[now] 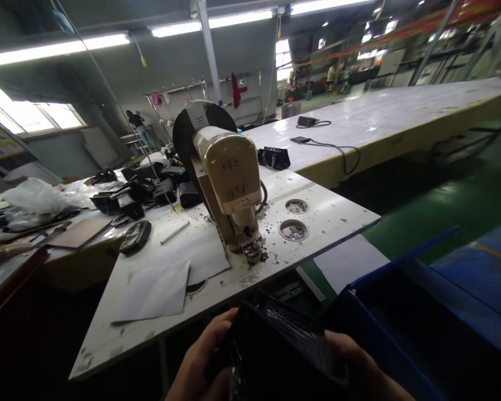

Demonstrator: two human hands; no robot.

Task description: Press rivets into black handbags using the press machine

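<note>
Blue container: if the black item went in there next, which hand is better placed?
Probably the right hand: it grips the side of the black item nearest the blue container. The left hand holds the opposite side, farther away.

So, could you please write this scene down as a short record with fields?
Left hand: holds one side of a black item
Right hand: holds its other side
Machine: stands on the white worktable
White sheets: on the worktable, left of the machine
Round wells: right of the machine, holding small bits
Blue container: lower right
</note>
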